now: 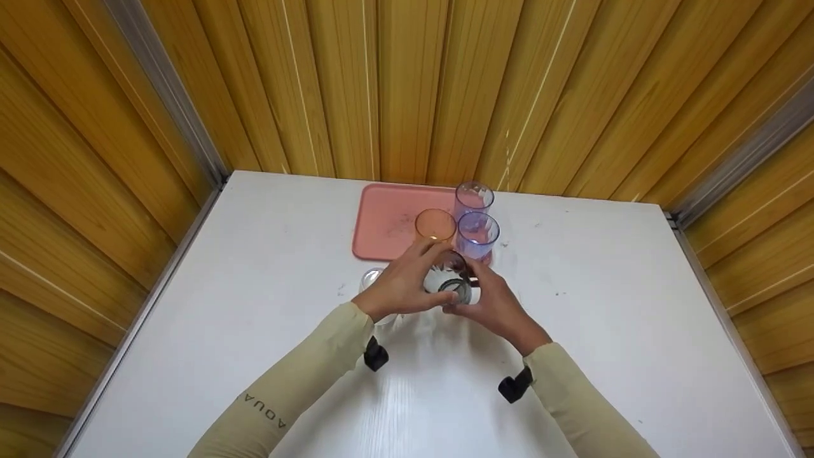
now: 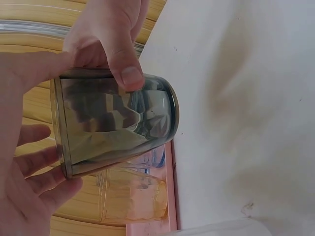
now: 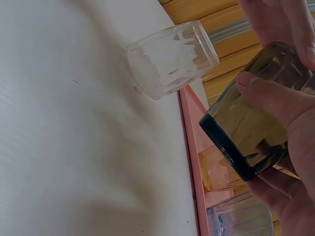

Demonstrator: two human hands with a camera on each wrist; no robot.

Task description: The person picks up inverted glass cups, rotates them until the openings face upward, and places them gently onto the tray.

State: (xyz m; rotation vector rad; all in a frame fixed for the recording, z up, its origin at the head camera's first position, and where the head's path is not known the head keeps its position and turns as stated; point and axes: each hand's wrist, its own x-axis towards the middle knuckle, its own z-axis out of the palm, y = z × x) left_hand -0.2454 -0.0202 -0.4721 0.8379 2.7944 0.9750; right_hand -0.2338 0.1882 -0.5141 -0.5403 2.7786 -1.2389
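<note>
Both hands hold a smoky grey drinking glass (image 1: 447, 278), tilted above the white table just in front of the pink tray (image 1: 385, 219). My left hand (image 1: 400, 283) grips it near the rim, thumb on one side and fingers on the other. Around the body nearer the thick base, my right hand (image 1: 499, 306) has its thumb on one side and its fingers on the opposite side. In the right wrist view the grey glass (image 3: 256, 115) looks see-through. A clear glass (image 3: 172, 61) stands on the table beside my left wrist, partly hidden in the head view.
An orange glass (image 1: 435, 224) stands on the tray, next to a bluish-purple glass (image 1: 478, 234) and another purplish glass (image 1: 474, 198) behind it. The tray lies near the table's back edge. Wood-patterned panels (image 1: 407, 89) rise behind and at both sides of the white table (image 1: 604, 305).
</note>
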